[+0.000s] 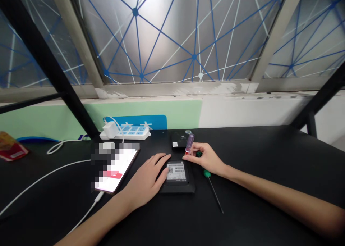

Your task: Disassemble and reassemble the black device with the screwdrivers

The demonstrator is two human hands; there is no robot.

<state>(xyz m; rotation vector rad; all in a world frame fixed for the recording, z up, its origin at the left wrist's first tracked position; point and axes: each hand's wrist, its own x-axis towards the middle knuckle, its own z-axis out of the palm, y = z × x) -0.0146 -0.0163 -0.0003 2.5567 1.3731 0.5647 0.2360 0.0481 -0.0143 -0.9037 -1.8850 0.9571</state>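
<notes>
A black flat device with a white printed label lies on the black table. My left hand rests along its left side, fingers stretched out and apart, thumb at the label's edge. Above the device's far right corner, my right hand pinches a short screwdriver with a clear purple handle, held upright and slightly tilted. Its tip is hidden behind the fingers. Beside the device lies a second screwdriver with a green and black handle and a long shaft; my right hand partly covers that handle.
Behind the device is a black box. To the left lie a phone with a lit screen and white cable, and a white power strip with a plugged-in charger. A red packet stands far left. Black metal bars flank the table.
</notes>
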